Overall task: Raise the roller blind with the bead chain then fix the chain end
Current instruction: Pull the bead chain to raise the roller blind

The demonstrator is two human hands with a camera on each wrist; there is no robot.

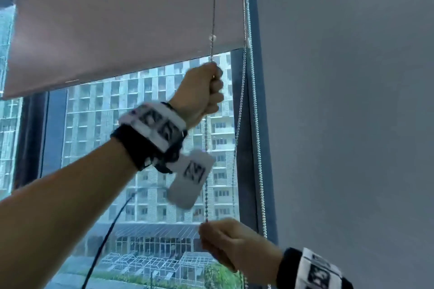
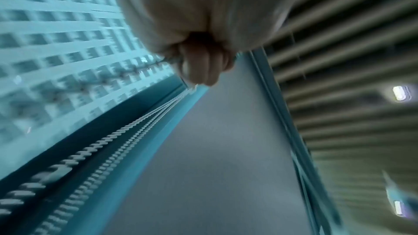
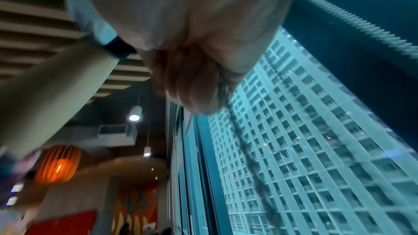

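A pinkish roller blind [image 1: 117, 19] covers the upper part of the window; its bottom edge slants across mid-frame. A thin bead chain [image 1: 206, 171] runs down in front of the blind's right side. My left hand [image 1: 206, 91] is raised and grips this chain in a fist just below the blind's edge. My right hand [image 1: 223, 241] grips the same strand lower down. The left wrist view shows my left hand [image 2: 203, 63] in a fist, with the bead chain [image 2: 126, 74] leaving it. In the right wrist view the bead chain [image 3: 239, 137] hangs from my right hand [image 3: 192, 85].
A second, grey blind [image 1: 352, 101] fills the right side, fully down. White bead chains [image 1: 257, 124] hang along the dark window frame [image 1: 244, 171] between the two blinds. A black cable [image 1: 110, 230] dangles under my left forearm. Buildings show through the glass.
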